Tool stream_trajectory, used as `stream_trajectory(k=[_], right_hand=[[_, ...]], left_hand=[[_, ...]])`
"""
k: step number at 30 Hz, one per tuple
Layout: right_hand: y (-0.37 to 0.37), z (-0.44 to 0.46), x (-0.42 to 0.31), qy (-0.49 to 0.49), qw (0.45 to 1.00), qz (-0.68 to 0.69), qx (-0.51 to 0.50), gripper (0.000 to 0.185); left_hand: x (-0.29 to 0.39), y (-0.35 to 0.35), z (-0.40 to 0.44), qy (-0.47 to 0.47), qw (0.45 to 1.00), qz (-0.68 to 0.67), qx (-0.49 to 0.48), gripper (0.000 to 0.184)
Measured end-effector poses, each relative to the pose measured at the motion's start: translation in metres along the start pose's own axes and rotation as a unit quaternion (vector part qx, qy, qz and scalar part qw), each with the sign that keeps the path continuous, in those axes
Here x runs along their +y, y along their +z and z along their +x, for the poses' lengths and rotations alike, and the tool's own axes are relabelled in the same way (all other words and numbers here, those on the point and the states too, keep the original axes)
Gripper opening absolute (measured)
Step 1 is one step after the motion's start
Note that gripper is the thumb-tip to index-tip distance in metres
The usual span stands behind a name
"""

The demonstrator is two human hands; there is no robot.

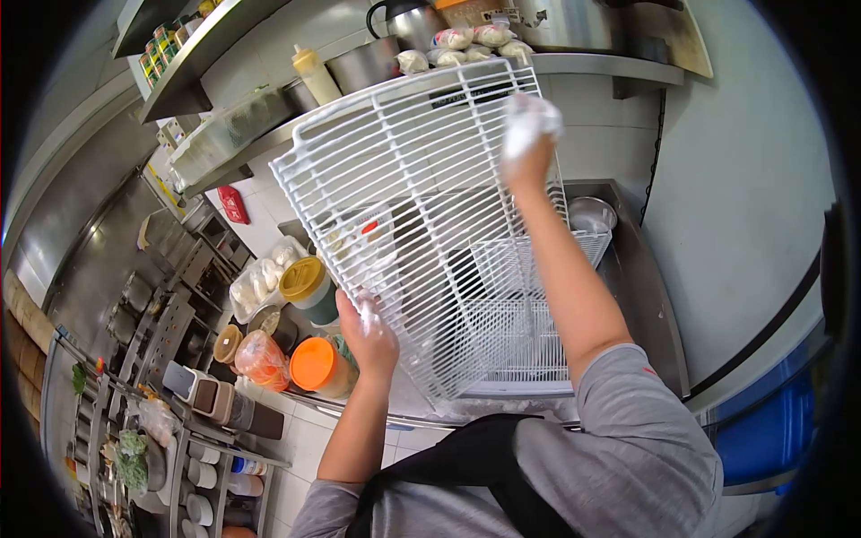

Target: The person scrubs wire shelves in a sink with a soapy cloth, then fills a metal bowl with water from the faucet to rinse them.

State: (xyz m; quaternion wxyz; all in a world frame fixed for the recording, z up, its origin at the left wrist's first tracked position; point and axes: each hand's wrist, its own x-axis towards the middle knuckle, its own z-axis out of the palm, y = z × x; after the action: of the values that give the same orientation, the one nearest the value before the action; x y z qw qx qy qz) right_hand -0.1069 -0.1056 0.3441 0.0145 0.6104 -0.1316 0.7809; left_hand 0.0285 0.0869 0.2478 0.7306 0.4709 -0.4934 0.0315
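Note:
A white wire rack is held up at a tilt over the sink, with suds on some of its bars. My left hand, wet with foam, is closed around the rack's lower left edge. Near the upper right edge, my right hand presses a white, foam-covered sponge or cloth against the wires. Motion blurs that hand, so the exact kind of the white thing is unclear. Below, more white wire racks stand in the sink, partly seen through the held one.
Left of the sink stand an orange-lidded tub, a yellow-lidded container and a tray of white bundles. A metal bowl sits at the sink's back right. The steel shelf overhead bears pots, a squeeze bottle and bags.

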Motion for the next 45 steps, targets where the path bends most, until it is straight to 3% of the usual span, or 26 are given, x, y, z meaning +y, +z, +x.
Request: stream_trajectory(k=[2, 5, 8, 11, 13, 14, 16, 18, 19, 21, 22, 24, 26, 27, 28, 29, 30, 32, 33, 36, 37, 38, 40, 41, 43, 45], right_hand=[[-0.007, -0.002, 0.01, 0.145, 0.988, 0.05, 0.035, 0.022], [0.033, -0.033, -0.1, -0.057, 0.991, 0.094, -0.078, 0.012], [0.033, -0.051, -0.064, -0.082, 0.992, 0.086, -0.042, 0.013], [-0.002, -0.019, -0.034, 0.289, 0.938, 0.188, 0.008, 0.02], [0.014, -0.046, -0.057, 0.177, 0.983, 0.053, -0.004, 0.023], [0.033, -0.073, -0.066, 0.004, 0.998, -0.061, -0.006, 0.025], [0.028, -0.09, -0.078, 0.013, 0.998, 0.012, -0.065, 0.027], [0.029, -0.103, -0.086, 0.035, 0.974, 0.152, -0.167, 0.033], [0.023, -0.093, -0.054, 0.139, 0.964, 0.209, -0.083, 0.032], [0.012, -0.072, 0.009, 0.294, 0.876, 0.352, 0.151, 0.034], [0.011, -0.074, 0.006, 0.308, 0.909, 0.249, 0.13, 0.034], [0.027, -0.103, -0.044, 0.153, 0.986, 0.059, 0.027, 0.036], [0.035, -0.131, -0.096, 0.011, 0.989, 0.12, -0.084, 0.039], [0.035, -0.139, -0.098, 0.013, 0.974, 0.191, -0.123, 0.04], [0.036, -0.145, -0.076, 0.083, 0.94, 0.308, -0.117, 0.042], [0.03, -0.141, -0.052, 0.14, 0.922, 0.354, -0.074, 0.044], [0.017, -0.128, -0.029, 0.159, 0.958, 0.233, -0.058, 0.042], [-0.01, -0.101, 0.017, 0.211, 0.976, -0.02, -0.044, 0.041], [-0.01, -0.109, 0.002, 0.256, 0.963, 0.065, -0.062, 0.041], [0.004, -0.16, -0.079, 0.031, 0.98, 0.181, -0.075, 0.018], [-0.002, -0.172, -0.094, -0.154, 0.974, 0.104, -0.132, 0.017], [-0.006, -0.172, -0.087, -0.156, 0.974, 0.102, -0.13, 0.017], [-0.028, -0.173, -0.052, 0.059, 0.912, 0.34, -0.223, 0.012], [-0.045, -0.166, -0.021, 0.101, 0.939, 0.3, -0.135, 0.004], [-0.07, -0.132, 0.01, 0.018, 1.0, 0.007, 0.022, 0.026], [-0.085, -0.089, 0.001, -0.134, 0.94, -0.306, 0.076, 0.042]], left_hand=[[0.001, -0.005, 0.0, -0.008, 0.998, 0.057, -0.026, 0.015], [-0.01, -0.004, 0.009, -0.008, 0.998, 0.054, -0.015, 0.014], [-0.01, -0.02, 0.014, -0.018, 0.998, 0.061, -0.016, 0.016], [-0.011, -0.021, 0.016, -0.011, 0.999, -0.029, 0.029, 0.015], [-0.009, -0.018, 0.019, -0.002, 1.0, -0.006, 0.023, 0.015], [-0.008, -0.016, 0.022, 0.012, 1.0, 0.013, 0.014, 0.015], [-0.008, -0.022, 0.026, 0.039, 0.996, 0.085, 0.001, 0.017], [-0.018, -0.034, 0.029, -0.08, 0.992, -0.098, -0.008, 0.026], [-0.017, -0.036, 0.031, -0.054, 0.992, -0.114, -0.001, 0.026], [0.0, -0.034, 0.027, -0.065, 0.991, -0.121, -0.001, 0.027], [0.005, -0.033, 0.025, -0.076, 0.989, -0.129, -0.003, 0.029], [-0.004, -0.026, 0.031, -0.054, 0.99, -0.129, 0.007, 0.03], [0.0, -0.02, 0.041, 0.082, 0.994, -0.071, 0.035, 0.031], [-0.009, -0.029, 0.045, 0.123, 0.992, 0.01, 0.028, 0.031], [-0.009, -0.038, 0.044, 0.122, 0.992, 0.01, 0.02, 0.031], [-0.008, -0.049, 0.04, 0.036, 0.998, -0.058, 0.015, 0.033], [-0.007, -0.053, 0.038, -0.05, 0.991, -0.126, 0.014, 0.034], [0.015, -0.044, 0.036, -0.025, 0.994, -0.092, 0.049, 0.027], [0.025, -0.04, 0.035, -0.058, 0.99, -0.105, 0.079, 0.029], [0.029, -0.037, 0.04, -0.079, 0.983, -0.124, 0.111, 0.034], [0.029, -0.038, 0.043, -0.083, 0.981, -0.13, 0.116, 0.034], [0.029, -0.04, 0.045, -0.088, 0.98, -0.136, 0.117, 0.034], [0.026, -0.05, 0.047, -0.089, 0.979, -0.151, 0.103, 0.035], [0.026, -0.054, 0.047, -0.096, 0.979, -0.153, 0.092, 0.037], [0.028, -0.058, 0.045, -0.124, 0.979, -0.147, 0.074, 0.041], [0.022, -0.057, 0.033, -0.121, 0.978, -0.158, 0.059, 0.041]])
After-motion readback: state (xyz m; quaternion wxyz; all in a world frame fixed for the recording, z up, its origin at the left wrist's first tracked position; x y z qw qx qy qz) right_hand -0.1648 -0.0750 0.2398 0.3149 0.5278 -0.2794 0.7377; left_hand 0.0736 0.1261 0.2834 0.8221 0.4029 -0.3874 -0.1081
